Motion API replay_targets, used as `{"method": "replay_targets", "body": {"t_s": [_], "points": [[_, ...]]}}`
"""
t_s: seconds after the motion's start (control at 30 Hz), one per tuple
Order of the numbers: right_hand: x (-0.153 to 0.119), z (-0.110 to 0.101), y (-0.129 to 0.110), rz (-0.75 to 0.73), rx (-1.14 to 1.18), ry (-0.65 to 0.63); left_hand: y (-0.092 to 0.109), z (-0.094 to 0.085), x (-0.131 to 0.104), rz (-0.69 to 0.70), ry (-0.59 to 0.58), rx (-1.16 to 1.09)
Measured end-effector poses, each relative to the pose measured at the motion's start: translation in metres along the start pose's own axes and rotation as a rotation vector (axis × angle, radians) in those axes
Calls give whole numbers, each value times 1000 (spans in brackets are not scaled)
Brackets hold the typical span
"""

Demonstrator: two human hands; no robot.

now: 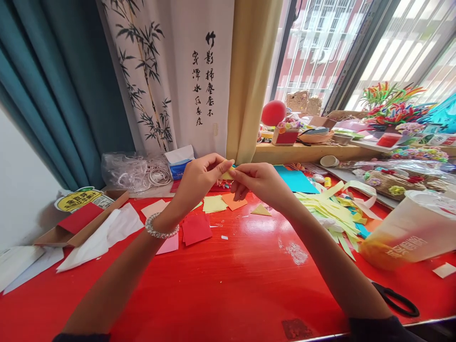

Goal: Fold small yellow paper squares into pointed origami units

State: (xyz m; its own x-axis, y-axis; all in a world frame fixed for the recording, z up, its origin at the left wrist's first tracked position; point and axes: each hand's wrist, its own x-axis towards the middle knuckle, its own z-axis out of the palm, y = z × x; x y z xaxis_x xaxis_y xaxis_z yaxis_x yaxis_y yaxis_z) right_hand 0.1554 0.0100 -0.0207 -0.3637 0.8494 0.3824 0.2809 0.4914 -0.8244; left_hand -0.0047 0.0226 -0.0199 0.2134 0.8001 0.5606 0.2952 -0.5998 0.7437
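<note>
Both my hands are raised over the far middle of the red table (228, 294). Between them is a small piece of folded yellow paper (227, 175), mostly covered by the fingers. My left hand (204, 176), with a beaded bracelet (161, 227) at the wrist, pinches its left side. My right hand (258, 183) pinches it from the right, thumb and forefinger meeting the left thumb. Below lie yellow squares (214, 204), an orange sheet (235, 202), red squares (197, 229) and a folded yellow triangle (261, 210).
On the right, yellow paper strips (333, 213) lie in a heap beside a plastic cup (409, 232). Black-handled scissors (397, 299) rest near the front edge. A cardboard tray (81, 223) and white tissue (103, 232) are on the left. Craft items crowd the windowsill (302, 153).
</note>
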Motion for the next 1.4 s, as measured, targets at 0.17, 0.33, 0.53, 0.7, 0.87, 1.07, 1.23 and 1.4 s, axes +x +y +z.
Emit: {"method": "replay_targets", "body": {"t_s": [0.17, 0.33, 0.53, 0.7, 0.87, 1.07, 1.23, 1.4], "points": [[-1, -2, 1, 39, 49, -85, -2, 1, 1, -2, 60, -18], [-1, -9, -3, 25, 41, 8, 1, -4, 3, -132, -126, -148], [2, -13, 0, 87, 28, -19, 0, -4, 5, -172, -130, -134], [2, -21, 2, 48, -49, 32, 1, -2, 3, -252, -191, -246], [-5, -33, -5, 33, -263, 54, 5, -2, 0, -242, -267, -273], [-4, -22, -5, 11, -416, 94, 0, 2, 2, -207, -219, -213], [0, -11, -5, -7, -449, 27, -10, 3, 5, -190, -130, -243], [-19, -27, 8, 62, -458, 33, -13, 6, 6, -246, -295, -181]]}}
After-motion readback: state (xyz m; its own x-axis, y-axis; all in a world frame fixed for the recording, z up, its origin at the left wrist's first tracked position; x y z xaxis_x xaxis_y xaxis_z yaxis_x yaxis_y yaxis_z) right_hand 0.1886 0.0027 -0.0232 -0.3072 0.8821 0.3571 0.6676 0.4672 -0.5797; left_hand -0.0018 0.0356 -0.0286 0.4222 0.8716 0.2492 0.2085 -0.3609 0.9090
